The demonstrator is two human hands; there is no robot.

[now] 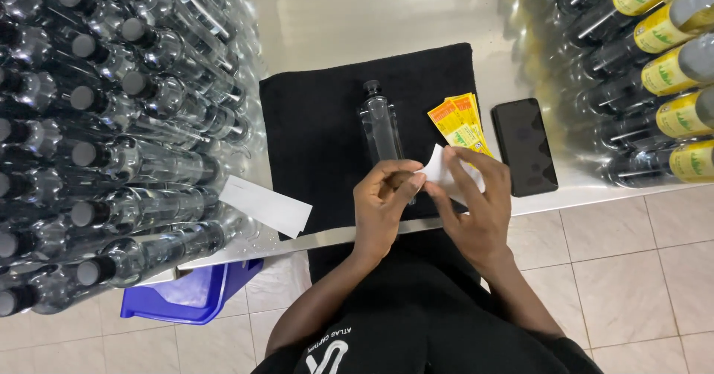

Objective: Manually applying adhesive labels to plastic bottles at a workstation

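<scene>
My left hand [383, 203] and my right hand [476, 199] meet over the front edge of a black cloth [316, 132]. Between their fingertips they pinch a small white label sheet [439, 169]. A clear plastic bottle with a dark cap [380, 125] lies on the cloth just beyond my left hand, cap pointing away from me. A short stack of yellow and orange labels [459, 123] rests on the cloth beside my right hand's fingers.
A black phone [524, 146] lies right of the cloth. Several unlabelled clear bottles [111, 121] are stacked at left, several yellow-labelled ones [666, 69] at right. White backing strips [265, 205] lie near the table edge; a blue bin [190, 296] sits below on the tiled floor.
</scene>
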